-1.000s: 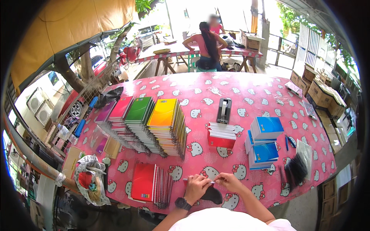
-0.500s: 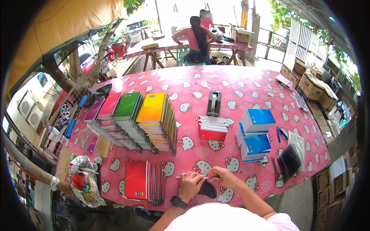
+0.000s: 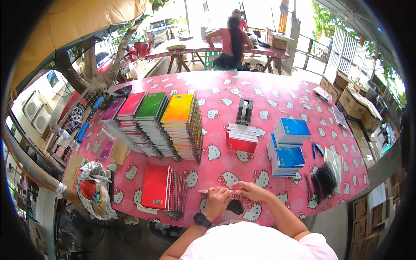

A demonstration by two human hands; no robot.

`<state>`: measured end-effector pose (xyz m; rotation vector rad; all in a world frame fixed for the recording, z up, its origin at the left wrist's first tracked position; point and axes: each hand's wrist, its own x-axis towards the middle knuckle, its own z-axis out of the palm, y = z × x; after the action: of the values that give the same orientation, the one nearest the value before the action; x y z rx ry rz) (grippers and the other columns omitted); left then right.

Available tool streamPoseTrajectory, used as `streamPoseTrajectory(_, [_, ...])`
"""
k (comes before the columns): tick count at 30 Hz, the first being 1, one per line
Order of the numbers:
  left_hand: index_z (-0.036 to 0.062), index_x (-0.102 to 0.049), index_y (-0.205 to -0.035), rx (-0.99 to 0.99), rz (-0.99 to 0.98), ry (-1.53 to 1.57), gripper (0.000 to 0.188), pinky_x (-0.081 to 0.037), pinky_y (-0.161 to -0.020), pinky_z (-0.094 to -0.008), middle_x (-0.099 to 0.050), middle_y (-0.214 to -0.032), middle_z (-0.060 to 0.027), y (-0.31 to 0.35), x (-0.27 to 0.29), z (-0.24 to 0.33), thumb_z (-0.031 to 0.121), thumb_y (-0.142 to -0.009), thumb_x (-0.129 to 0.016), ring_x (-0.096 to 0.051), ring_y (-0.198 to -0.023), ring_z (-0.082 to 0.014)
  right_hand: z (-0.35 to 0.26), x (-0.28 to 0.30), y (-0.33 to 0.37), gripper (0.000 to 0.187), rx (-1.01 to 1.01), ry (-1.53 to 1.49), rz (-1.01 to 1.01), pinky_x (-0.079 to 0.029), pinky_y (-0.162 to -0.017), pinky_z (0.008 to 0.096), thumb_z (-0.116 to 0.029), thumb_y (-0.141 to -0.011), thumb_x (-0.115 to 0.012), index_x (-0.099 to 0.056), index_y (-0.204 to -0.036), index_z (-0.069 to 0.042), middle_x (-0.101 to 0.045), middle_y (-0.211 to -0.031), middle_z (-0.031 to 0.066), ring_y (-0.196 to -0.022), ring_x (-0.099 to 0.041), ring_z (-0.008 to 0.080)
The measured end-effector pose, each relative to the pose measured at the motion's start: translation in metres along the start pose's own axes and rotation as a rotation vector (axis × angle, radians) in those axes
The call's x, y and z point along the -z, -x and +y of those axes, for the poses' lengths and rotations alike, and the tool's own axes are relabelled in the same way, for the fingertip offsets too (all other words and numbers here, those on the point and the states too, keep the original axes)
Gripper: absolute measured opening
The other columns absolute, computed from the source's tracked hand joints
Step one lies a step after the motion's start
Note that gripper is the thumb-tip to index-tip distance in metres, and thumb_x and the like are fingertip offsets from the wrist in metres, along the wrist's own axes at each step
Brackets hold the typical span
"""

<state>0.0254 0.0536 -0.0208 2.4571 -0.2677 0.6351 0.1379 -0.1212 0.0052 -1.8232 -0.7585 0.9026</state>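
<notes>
At the near edge of the table, my left hand (image 3: 218, 200) is closed on a thin, pale-edged notebook (image 3: 203, 191), seen nearly edge-on. My right hand (image 3: 251, 191) pinches at its right end; what lies between those fingertips is too small to make out. Just below both hands lies a dark, rounded object (image 3: 235, 207). To the left of my left hand is a stack of red spiral notebooks (image 3: 157, 186). Beyond my hands stands a pile of small red-covered pads (image 3: 241, 141), their white page edges showing, with a black tape dispenser (image 3: 245, 112) behind it.
Tall stacks of yellow (image 3: 178, 108), green (image 3: 151, 105) and pink (image 3: 131, 104) spiral notebooks rise at left. Blue notebooks (image 3: 290, 158) and black wire coils (image 3: 324, 182) lie at right. A cloth-lined bag (image 3: 94, 190) sits at the left edge. Another person (image 3: 232, 41) sits at the far table.
The whole view has shifted slightly. My right hand has turned flatter and come closer to the left, and the notebook between them is tilted a little more.
</notes>
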Motion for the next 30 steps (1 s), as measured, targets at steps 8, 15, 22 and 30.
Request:
streamPoseTrajectory(8, [0.0154,-0.065,-0.092,-0.081,-0.024,0.021,0.018,-0.040,-0.081,-0.0366,-0.065,-0.094,0.0008,-0.002,0.012,-0.006,0.032,-0.083,-0.064,-0.059,-0.091,-0.0194,0.052,-0.008,-0.013,0.029,0.282,0.450,0.267,-0.051,-0.075,0.0337,-0.012,-0.078,-0.073,-0.062,-0.103,-0.004,-0.063,-0.093,0.0116,-0.085,-0.064,0.0255])
streamPoseTrajectory(15, [0.0130,-0.064,-0.095,-0.049,-0.147,0.059,0.017,-0.040,-0.084,-0.0367,-0.066,-0.092,-0.0033,-0.003,0.010,-0.012,0.026,-0.083,-0.065,-0.059,-0.092,-0.0227,0.051,-0.024,-0.014,0.035,0.101,0.114,0.121,-0.052,-0.073,0.0314,-0.011,-0.076,-0.075,-0.060,-0.107,-0.004,-0.066,-0.087,0.0100,-0.080,-0.064,0.0206])
streamPoseTrajectory(22, [0.0109,-0.064,-0.095,-0.038,-0.141,0.188,0.018,-0.042,-0.084,-0.0375,-0.066,-0.095,-0.0044,-0.008,0.026,-0.007,0.024,-0.084,-0.065,-0.061,-0.092,-0.0232,0.037,-0.027,-0.002,0.041,0.108,0.359,0.101,-0.051,-0.073,0.0362,-0.013,-0.072,-0.076,-0.057,-0.108,-0.005,-0.066,-0.088,0.0121,-0.081,-0.065,0.0256])
streamPoseTrajectory(30, [0.0125,-0.063,-0.107,-0.077,-0.262,0.079,0.033,-0.041,-0.090,-0.0390,-0.063,-0.109,-0.0048,0.007,0.007,-0.029,0.025,-0.078,-0.071,-0.057,-0.105,-0.0227,0.072,0.007,0.016,0.036,-0.066,0.394,0.751,-0.049,-0.070,0.0379,-0.007,-0.071,-0.071,-0.053,-0.103,-0.004,-0.060,-0.086,0.0137,-0.077,-0.061,0.0286])
